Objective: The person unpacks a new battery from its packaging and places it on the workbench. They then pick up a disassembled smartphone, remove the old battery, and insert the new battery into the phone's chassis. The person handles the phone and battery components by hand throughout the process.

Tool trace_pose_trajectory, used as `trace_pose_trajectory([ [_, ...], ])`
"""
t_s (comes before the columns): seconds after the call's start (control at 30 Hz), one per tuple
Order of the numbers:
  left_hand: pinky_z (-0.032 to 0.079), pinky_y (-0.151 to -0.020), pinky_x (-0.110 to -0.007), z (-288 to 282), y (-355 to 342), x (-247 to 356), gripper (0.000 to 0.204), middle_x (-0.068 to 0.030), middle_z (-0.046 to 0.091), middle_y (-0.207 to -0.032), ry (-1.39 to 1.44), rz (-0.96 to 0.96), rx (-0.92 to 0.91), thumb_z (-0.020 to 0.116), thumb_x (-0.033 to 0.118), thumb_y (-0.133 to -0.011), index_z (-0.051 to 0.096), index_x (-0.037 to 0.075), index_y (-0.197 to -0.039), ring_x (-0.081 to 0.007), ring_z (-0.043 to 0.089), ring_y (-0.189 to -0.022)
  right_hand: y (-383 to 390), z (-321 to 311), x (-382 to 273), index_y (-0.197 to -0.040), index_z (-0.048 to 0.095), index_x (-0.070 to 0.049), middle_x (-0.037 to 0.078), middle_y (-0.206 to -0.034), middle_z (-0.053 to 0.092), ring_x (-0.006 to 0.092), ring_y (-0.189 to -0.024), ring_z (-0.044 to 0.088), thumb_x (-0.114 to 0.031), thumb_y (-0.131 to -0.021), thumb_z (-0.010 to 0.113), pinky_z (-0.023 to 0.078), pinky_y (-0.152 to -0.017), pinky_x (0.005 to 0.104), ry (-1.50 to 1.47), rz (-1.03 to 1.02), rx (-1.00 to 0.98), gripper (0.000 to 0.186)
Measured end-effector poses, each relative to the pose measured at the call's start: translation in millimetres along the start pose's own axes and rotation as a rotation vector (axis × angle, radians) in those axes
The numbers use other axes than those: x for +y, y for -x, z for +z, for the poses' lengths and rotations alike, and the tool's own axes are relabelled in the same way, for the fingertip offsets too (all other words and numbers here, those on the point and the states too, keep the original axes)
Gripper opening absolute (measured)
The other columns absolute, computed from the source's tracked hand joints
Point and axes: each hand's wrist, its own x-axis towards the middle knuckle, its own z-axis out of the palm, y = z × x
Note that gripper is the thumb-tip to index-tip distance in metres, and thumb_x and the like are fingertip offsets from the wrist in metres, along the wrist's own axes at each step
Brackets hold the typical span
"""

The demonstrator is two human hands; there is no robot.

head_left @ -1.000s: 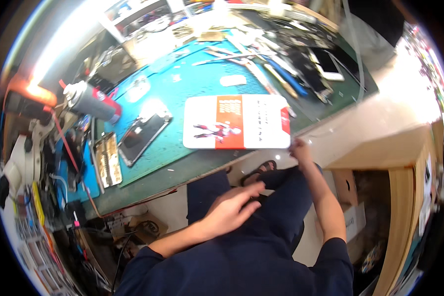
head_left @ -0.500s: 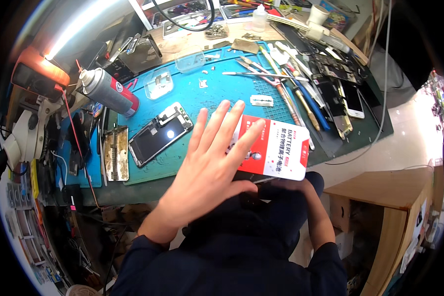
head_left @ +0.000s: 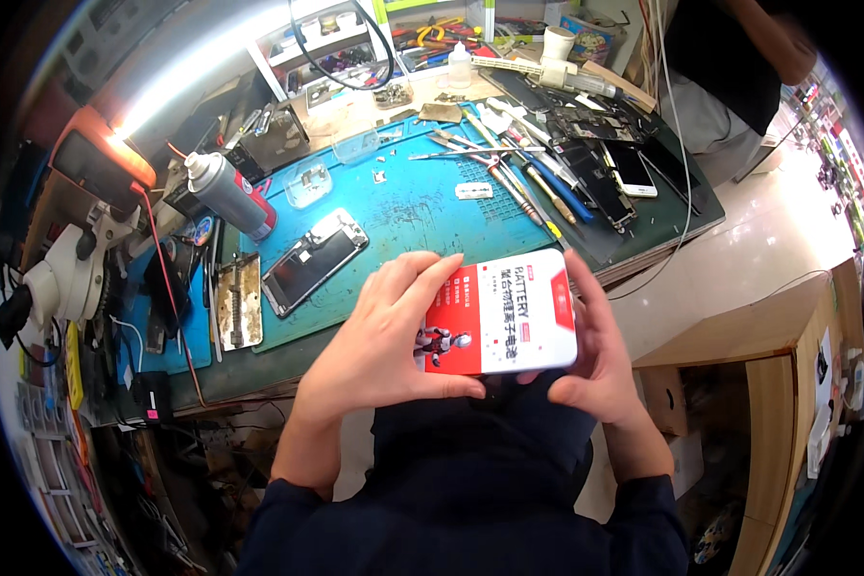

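A flat red and white battery box (head_left: pixel 500 313) is held in front of me, just off the near edge of the bench, its printed face up. My left hand (head_left: pixel 384 331) closes round its left end, fingers along the far side and thumb at the near side. At the right end my right hand (head_left: pixel 600 360) grips it, with fingers behind the edge and thumb below the near corner. Beyond my left hand a phone screen assembly (head_left: pixel 315 261) lies on the blue work mat (head_left: pixel 403 213). A razor blade (head_left: pixel 473 191) lies farther back on the mat.
Left of the mat stand a spray can (head_left: pixel 230 196) and a rusty metal holder (head_left: pixel 239 300). Tweezers, brushes and a blue-handled tool (head_left: pixel 559 192) crowd the right side, beside a white phone (head_left: pixel 634 171). A wooden cabinet (head_left: pixel 739 326) stands at right; another person (head_left: pixel 730 67) is behind.
My left hand, earlier spread flat over the box, now wraps its left end. My right hand has come up from beneath to the right end. The view has shifted; a person appears at far right.
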Motion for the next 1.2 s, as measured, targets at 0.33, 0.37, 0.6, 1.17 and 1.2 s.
trace_pose_trajectory([
  [0.33, 0.035, -0.112, -0.047, 0.8, -14.3, -9.7, 0.112, -0.0181, 0.044, -0.145, 0.082, 0.124, -0.030, 0.091, 0.053, -0.059, 0.044, 0.005, -0.148, -0.0394, 0.042, -0.134, -16.6, 13.5, 27.3, -0.160, 0.006, -0.005, 0.017, -0.155, 0.030, 0.0281, -0.141, 0.040, -0.005, -0.068, 0.088, 0.041, -0.112, 0.0422, 0.271, -0.245, 0.036, 0.123],
  [0.37, 0.035, -0.112, -0.047, 2.8, -17.0, -10.8, 0.112, -0.0180, 0.044, -0.144, 0.068, 0.139, -0.018, 0.091, 0.053, -0.059, 0.045, 0.006, -0.148, -0.0392, 0.042, -0.134, -14.9, 13.6, 26.4, -0.159, 0.009, -0.004, 0.015, -0.153, 0.031, 0.0281, -0.139, 0.042, -0.004, -0.066, 0.089, 0.045, -0.110, 0.0426, 0.252, -0.219, 0.072, 0.123],
  [0.6, 0.036, -0.108, -0.047, 9.3, -20.6, -19.3, 0.104, -0.0155, 0.049, -0.138, 0.100, 0.222, 0.037, 0.090, 0.054, -0.061, 0.049, 0.006, -0.145, -0.0368, 0.047, -0.125, -12.5, 10.8, 37.6, -0.157, 0.014, -0.003, 0.015, -0.150, 0.034, 0.0278, -0.136, 0.046, -0.006, -0.063, 0.093, 0.047, -0.109, 0.0425, 0.303, -0.332, 0.114, 0.123],
  [1.17, 0.037, -0.111, -0.045, 8.5, -21.4, -15.8, 0.098, -0.0156, 0.050, -0.140, 0.093, 0.174, -0.008, 0.092, 0.042, -0.062, 0.052, 0.006, -0.144, -0.0348, 0.046, -0.131, -14.9, 2.8, 36.8, -0.158, 0.013, -0.003, 0.017, -0.152, 0.034, 0.0277, -0.136, 0.047, 0.004, -0.066, 0.087, 0.050, -0.107, 0.0417, 0.105, -0.300, 0.041, 0.119],
  [1.2, 0.037, -0.111, -0.045, 8.1, -22.4, -17.0, 0.099, -0.0157, 0.049, -0.140, 0.096, 0.173, -0.016, 0.092, 0.042, -0.062, 0.051, 0.006, -0.145, -0.0349, 0.046, -0.131, -13.0, 1.3, 38.5, -0.158, 0.012, -0.003, 0.017, -0.152, 0.034, 0.0275, -0.136, 0.047, 0.004, -0.066, 0.087, 0.049, -0.107, 0.0417, 0.116, -0.292, 0.052, 0.119],
])
